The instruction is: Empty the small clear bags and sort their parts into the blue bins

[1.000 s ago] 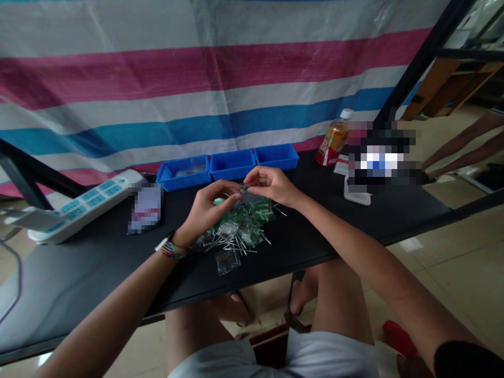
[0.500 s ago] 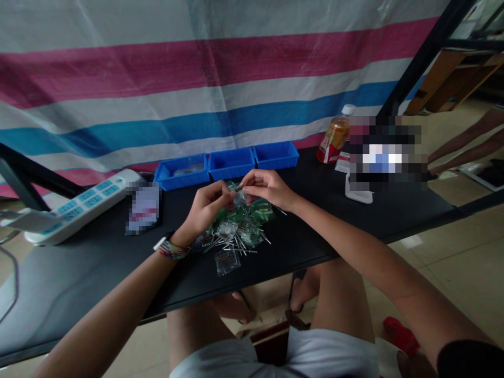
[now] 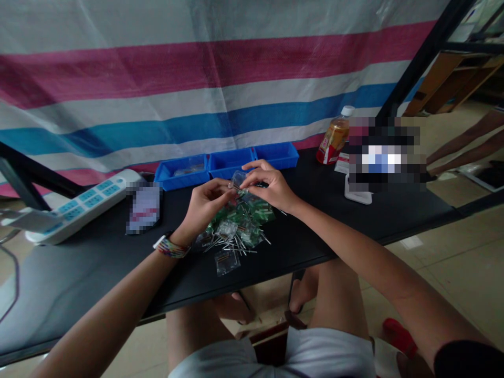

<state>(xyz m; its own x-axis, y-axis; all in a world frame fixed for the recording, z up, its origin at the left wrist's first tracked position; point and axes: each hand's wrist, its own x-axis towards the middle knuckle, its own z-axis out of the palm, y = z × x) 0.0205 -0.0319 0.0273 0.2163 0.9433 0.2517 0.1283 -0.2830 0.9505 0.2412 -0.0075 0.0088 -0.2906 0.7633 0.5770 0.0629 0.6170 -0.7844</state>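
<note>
Both hands meet above a pile of small clear bags (image 3: 236, 231) of green parts and loose metal pins on the black table (image 3: 79, 273). My left hand (image 3: 207, 207), with a beaded bracelet at the wrist, pinches one edge of a small clear plastic bag (image 3: 238, 181). My right hand (image 3: 268, 186) pinches the bag's other side from above. The bag is held a little above the pile. One more small bag (image 3: 226, 261) lies alone at the near side of the pile.
Three blue bins (image 3: 230, 163) stand in a row at the table's back edge. A white power strip (image 3: 74, 207) lies at the left, a drink bottle (image 3: 334, 139) and a white stand (image 3: 356, 194) at the right. A striped tarp hangs behind. Another person's legs show far right.
The small bag has risen slightly and turned between my fingers; my right hand has shifted up over it. My left hand has stayed about where it was.
</note>
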